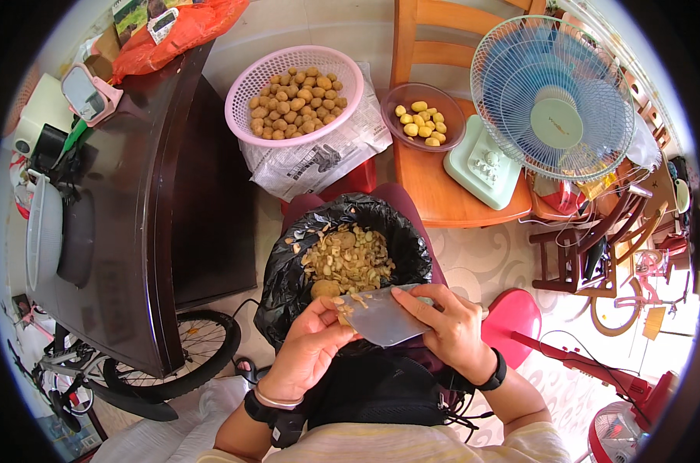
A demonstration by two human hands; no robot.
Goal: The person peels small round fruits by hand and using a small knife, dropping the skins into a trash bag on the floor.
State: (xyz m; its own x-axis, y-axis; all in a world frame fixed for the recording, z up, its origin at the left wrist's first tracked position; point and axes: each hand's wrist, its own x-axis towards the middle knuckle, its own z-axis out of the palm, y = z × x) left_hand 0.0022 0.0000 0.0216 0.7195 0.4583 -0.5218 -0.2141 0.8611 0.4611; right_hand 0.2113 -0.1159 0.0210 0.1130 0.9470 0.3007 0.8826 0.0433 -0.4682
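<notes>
My right hand (pixel 451 324) grips a broad-bladed kitchen knife (pixel 379 318), index finger laid along its back. Scraps of peel (pixel 358 300) cling to the blade near its far end. At that end my left hand (pixel 309 338) pinches a small potato (pixel 343 318), mostly hidden by the fingers and blade. Both hands are over the near rim of a bin lined with a black plastic bag (pixel 280 301), held between my knees. Inside the bag lies a heap of potato peelings (pixel 350 254), and a round brown potato (pixel 325 288) shows close to my left fingertips.
Ahead, a pink basket (pixel 237 110) of unpeeled potatoes rests on newspaper (pixel 303 168). A translucent bowl (pixel 393 124) with several peeled potatoes and a green electric fan (pixel 555 121) stand on a wooden chair (pixel 431 197). A dark table (pixel 124 231) is left, a red fan (pixel 616 428) lower right.
</notes>
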